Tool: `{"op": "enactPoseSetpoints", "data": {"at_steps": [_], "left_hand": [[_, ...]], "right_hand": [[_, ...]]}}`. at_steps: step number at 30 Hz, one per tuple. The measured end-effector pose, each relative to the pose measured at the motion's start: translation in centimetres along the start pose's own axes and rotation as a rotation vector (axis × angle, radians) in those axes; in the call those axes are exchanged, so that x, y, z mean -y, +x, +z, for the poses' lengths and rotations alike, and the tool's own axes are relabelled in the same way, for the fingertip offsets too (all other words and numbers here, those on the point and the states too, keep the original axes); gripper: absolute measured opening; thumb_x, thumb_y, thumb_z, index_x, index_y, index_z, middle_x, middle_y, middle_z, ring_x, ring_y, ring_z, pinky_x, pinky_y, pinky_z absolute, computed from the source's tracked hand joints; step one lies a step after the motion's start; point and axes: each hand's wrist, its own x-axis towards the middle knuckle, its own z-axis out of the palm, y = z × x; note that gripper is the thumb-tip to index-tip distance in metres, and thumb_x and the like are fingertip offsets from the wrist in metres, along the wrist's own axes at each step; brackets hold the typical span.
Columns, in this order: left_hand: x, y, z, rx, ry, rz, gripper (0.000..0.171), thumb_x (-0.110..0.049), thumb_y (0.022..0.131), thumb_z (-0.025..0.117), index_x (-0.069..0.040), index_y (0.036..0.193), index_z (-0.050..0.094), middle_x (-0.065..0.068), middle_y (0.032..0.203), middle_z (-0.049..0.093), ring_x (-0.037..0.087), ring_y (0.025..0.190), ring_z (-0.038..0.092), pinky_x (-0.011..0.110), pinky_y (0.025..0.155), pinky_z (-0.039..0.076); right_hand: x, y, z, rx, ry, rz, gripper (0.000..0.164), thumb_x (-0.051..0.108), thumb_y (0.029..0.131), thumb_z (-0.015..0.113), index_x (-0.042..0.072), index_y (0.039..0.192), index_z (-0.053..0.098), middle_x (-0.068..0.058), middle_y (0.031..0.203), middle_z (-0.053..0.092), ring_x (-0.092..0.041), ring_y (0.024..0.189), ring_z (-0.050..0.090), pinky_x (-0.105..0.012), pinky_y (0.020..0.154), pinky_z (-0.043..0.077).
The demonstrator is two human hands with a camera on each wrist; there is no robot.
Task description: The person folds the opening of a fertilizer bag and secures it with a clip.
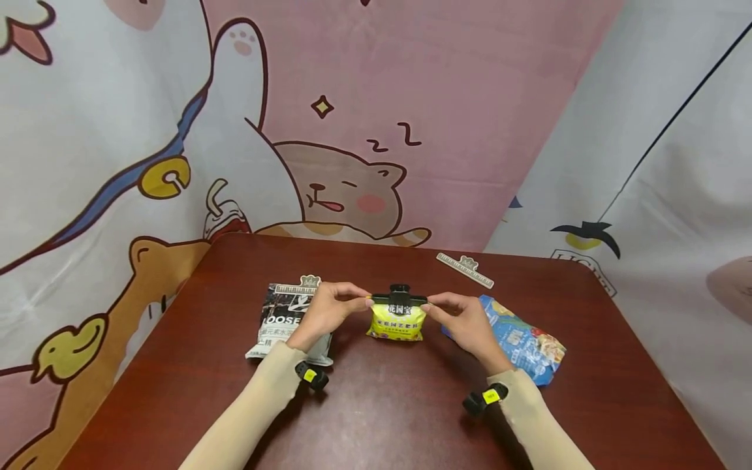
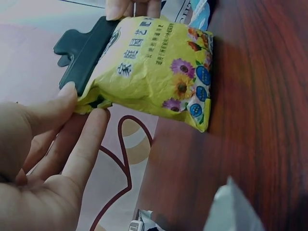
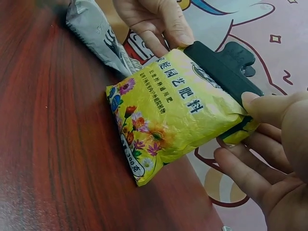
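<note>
Left grip (image 1: 332, 308) and right grip (image 1: 466, 320) are pinched closed on the yellow bag (image 1: 397, 324), flanking its black clip (image 1: 401, 298).

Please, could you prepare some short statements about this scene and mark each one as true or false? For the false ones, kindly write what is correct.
1. A black clip sits on the top edge of the yellow bag. True.
2. Only one hand holds the black clip. False: the left hand and the right hand pinch its opposite ends.
3. A loose pale clip lies near the far edge of the table. True.
4. No bag lies on the person's right. False: a blue bag lies there.
5. The black-and-white bag has a clip at its top. True.
6. The yellow bag is plain. False: it shows printed flowers.
</note>
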Motion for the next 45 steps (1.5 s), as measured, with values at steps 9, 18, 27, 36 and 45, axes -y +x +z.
{"op": "enactPoseSetpoints", "data": {"at_steps": [9,18,27,36,45], "left_hand": [[-0.1,0.5,0.2,-0.017,-0.044,0.001,0.008,-0.011,0.087,0.082,-0.008,0.095,0.081,0.011,0.093,0.080,0.037,0.089,0.077,0.053,0.085,0.061],[-0.4,1.0,-0.2,0.046,-0.018,-0.054,0.007,-0.006,0.091,0.077,-0.001,0.095,0.079,0.017,0.095,0.078,0.043,0.090,0.076,0.050,0.082,0.062],[-0.8,1.6,-0.4,0.088,0.095,-0.130,0.006,-0.001,0.092,0.074,0.004,0.093,0.077,0.018,0.090,0.077,0.039,0.084,0.077,0.045,0.076,0.063],[-1.1,1.9,-0.6,0.104,0.251,-0.205,0.006,-0.004,0.092,0.074,0.002,0.091,0.077,0.015,0.091,0.077,0.026,0.077,0.077,0.041,0.073,0.064],[-1.2,2.8,-0.2,0.084,0.349,-0.238,0.005,0.002,0.089,0.075,0.005,0.085,0.076,0.016,0.085,0.075,0.026,0.068,0.076,0.038,0.066,0.064]], "right_hand": [[-0.1,0.8,0.2,-0.004,-0.020,0.003,0.021,0.045,0.090,0.078,0.029,0.103,0.081,0.006,0.105,0.080,-0.013,0.100,0.073,-0.037,0.084,0.058],[0.1,1.3,0.6,0.047,0.099,0.099,0.022,0.033,0.090,0.080,0.016,0.105,0.080,-0.004,0.101,0.081,-0.030,0.086,0.079,-0.037,0.081,0.062],[-0.3,1.9,1.5,0.101,0.181,0.173,0.021,0.023,0.090,0.081,0.006,0.101,0.079,-0.013,0.098,0.079,-0.036,0.079,0.078,-0.048,0.075,0.063],[-0.5,2.5,2.7,0.115,0.137,0.264,0.019,0.023,0.088,0.083,0.006,0.097,0.080,-0.011,0.092,0.078,-0.029,0.073,0.076,-0.042,0.070,0.064],[-0.8,3.2,3.3,0.106,0.031,0.265,0.016,0.026,0.087,0.084,0.011,0.091,0.082,-0.007,0.080,0.078,-0.023,0.069,0.075,-0.036,0.064,0.063]]}}
